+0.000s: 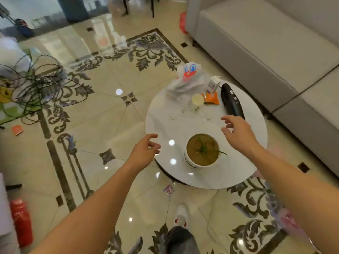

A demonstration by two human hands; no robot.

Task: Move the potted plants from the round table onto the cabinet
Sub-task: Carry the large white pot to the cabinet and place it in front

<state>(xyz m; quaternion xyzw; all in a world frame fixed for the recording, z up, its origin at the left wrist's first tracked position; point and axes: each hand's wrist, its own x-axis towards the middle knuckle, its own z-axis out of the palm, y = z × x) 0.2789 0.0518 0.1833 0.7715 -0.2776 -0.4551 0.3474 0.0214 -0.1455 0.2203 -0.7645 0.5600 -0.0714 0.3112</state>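
Note:
A white pot (201, 151) filled with brown soil and a small green sprout stands on the near part of the round white table (165, 123). My left hand (145, 151) hovers at the table's left edge, left of the pot, fingers apart and holding nothing. On the other side, my right hand (238, 131) floats above the table just up and right of the pot, also with spread fingers and nothing in it. Neither hand touches the pot. No cabinet is in view.
At the table's far side lie a plastic bag (185, 79), a paper cup (197, 100), an orange snack packet (211, 98), a small carton (214, 85) and a black device (232, 101). A grey sofa (266, 52) stands right. Tangled cables (33, 85) lie on the floor left.

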